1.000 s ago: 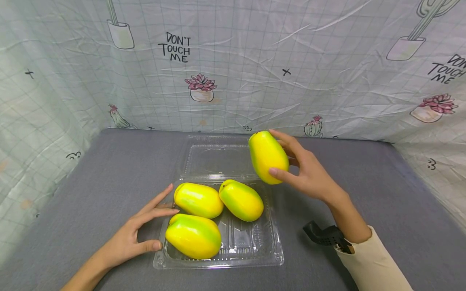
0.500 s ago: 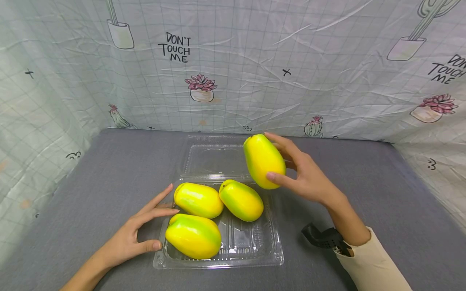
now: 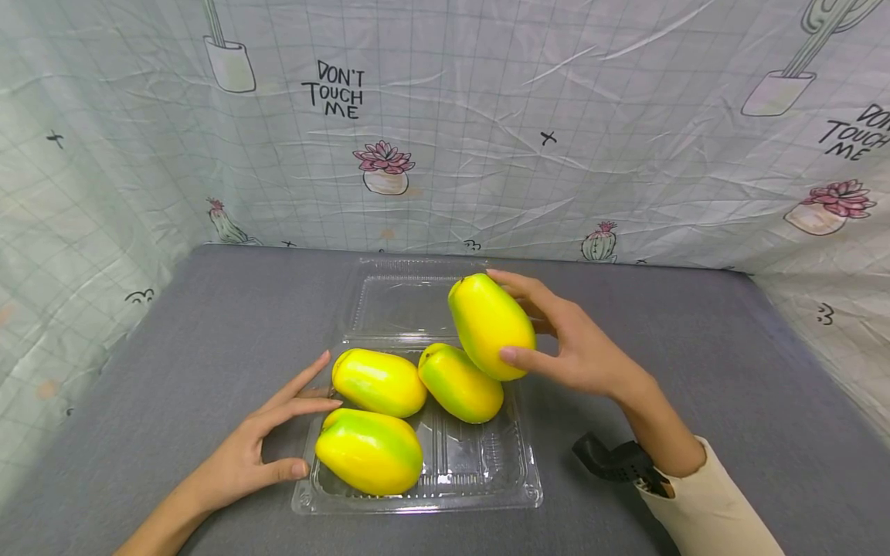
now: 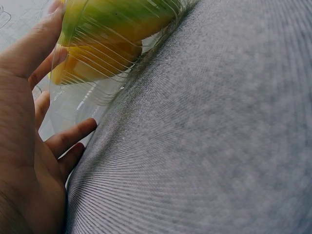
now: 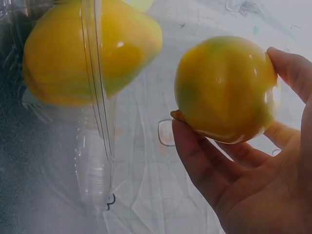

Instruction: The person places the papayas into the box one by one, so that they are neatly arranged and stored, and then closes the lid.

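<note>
Over the clear clamshell tray [image 3: 531, 483], your right hand [image 3: 584, 351] carries a fourth yellow-green mango [image 3: 490, 327], fingers curled round it from behind and thumb pressed on its near side. It hangs just above the far right corner, close over one of the three mangoes [image 3: 378, 381] lying inside. Judging by this, you're mid-placement; the next move calls for lowering it into the bare near right part of the tray without knocking its neighbour. Your left hand [image 3: 253, 452] rests on the grey counter [image 3: 208, 340], fingers fairly straight against the tray's left edge, steadying it. From the right wrist view the tray wall blurs the fruit behind it, so whether the held mango touches another is hard to tell.
</note>
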The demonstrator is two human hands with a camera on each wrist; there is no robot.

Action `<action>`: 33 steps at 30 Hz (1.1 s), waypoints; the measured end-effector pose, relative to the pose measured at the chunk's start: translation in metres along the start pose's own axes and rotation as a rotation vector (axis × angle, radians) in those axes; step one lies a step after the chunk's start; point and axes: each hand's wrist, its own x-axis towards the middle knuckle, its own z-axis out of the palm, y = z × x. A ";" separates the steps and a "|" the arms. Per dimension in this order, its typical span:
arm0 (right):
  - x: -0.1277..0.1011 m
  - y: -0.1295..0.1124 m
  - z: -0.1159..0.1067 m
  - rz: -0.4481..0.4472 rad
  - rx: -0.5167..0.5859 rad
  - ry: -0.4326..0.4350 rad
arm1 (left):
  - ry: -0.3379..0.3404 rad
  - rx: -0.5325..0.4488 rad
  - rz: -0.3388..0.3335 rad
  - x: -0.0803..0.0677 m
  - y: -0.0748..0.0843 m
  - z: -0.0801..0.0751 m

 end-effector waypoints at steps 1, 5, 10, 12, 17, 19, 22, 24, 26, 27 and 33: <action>0.000 -0.001 0.000 -0.002 0.012 -0.010 | 0.000 0.001 -0.001 0.000 0.000 0.000; 0.000 -0.002 0.002 0.004 0.088 -0.076 | -0.002 0.000 0.003 -0.001 0.000 0.000; 0.000 -0.004 0.003 0.006 0.166 -0.173 | -0.002 0.000 0.022 -0.002 0.001 0.000; 0.001 -0.006 0.004 0.000 0.186 -0.200 | 0.000 0.000 0.024 -0.002 0.002 0.000; 0.001 -0.009 0.010 -0.031 0.191 -0.226 | 0.001 -0.002 0.007 -0.002 0.003 0.000; 0.001 -0.010 0.013 -0.053 0.183 -0.238 | 0.000 0.001 -0.004 -0.002 0.002 0.000; -0.002 -0.012 0.019 -0.082 0.156 -0.254 | -0.002 0.006 -0.019 -0.003 -0.002 0.000; -0.004 -0.011 0.022 -0.102 0.136 -0.259 | -0.003 0.016 -0.022 -0.003 -0.007 -0.001; -0.008 -0.009 0.025 -0.122 0.106 -0.253 | -0.003 0.025 -0.020 -0.004 -0.011 -0.001; -0.009 -0.007 0.026 -0.125 0.099 -0.253 | -0.004 0.027 -0.020 -0.004 -0.012 -0.002; -0.021 0.011 0.037 -0.147 0.041 -0.287 | -0.002 0.034 -0.007 -0.005 -0.012 -0.003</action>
